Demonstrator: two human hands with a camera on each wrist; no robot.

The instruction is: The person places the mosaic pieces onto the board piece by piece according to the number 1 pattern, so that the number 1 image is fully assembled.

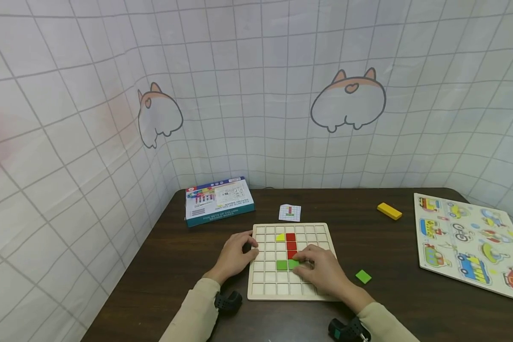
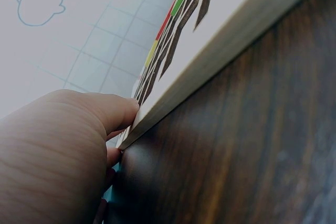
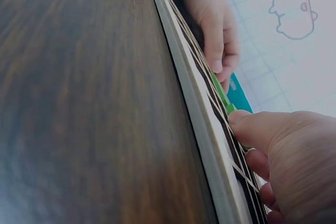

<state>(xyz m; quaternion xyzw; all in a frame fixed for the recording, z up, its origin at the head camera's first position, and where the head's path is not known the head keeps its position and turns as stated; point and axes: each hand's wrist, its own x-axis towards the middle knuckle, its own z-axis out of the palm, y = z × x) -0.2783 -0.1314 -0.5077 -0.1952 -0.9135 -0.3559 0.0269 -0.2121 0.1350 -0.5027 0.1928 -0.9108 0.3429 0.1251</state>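
Note:
A pale wooden grid board [image 1: 265, 290] lies on the dark table. Its left edge is held by my left hand [image 1: 234, 255], the thumb [image 2: 123, 113] on the rim in the left wrist view. Over the board's middle, my right hand [image 1: 324, 271] pinches a green square tile [image 1: 293, 264] at a cell; the thumb [image 3: 252, 125] touches its edge in the right wrist view. Another green tile [image 1: 281, 265] sits in the cell to its left. A column of red tiles [image 1: 291, 245] stands above, with a yellow rounded piece [image 1: 280, 237] beside the top one.
A loose green tile [image 1: 363, 276] lies right of the board. Behind the board is a small pattern card [image 1: 289, 213], with a teal-sided box [image 1: 219, 202] to its left. Further right are a yellow block [image 1: 389, 211] and a vehicle picture puzzle [image 1: 448, 232]. A grid-patterned curtain [image 1: 265, 142] hangs behind.

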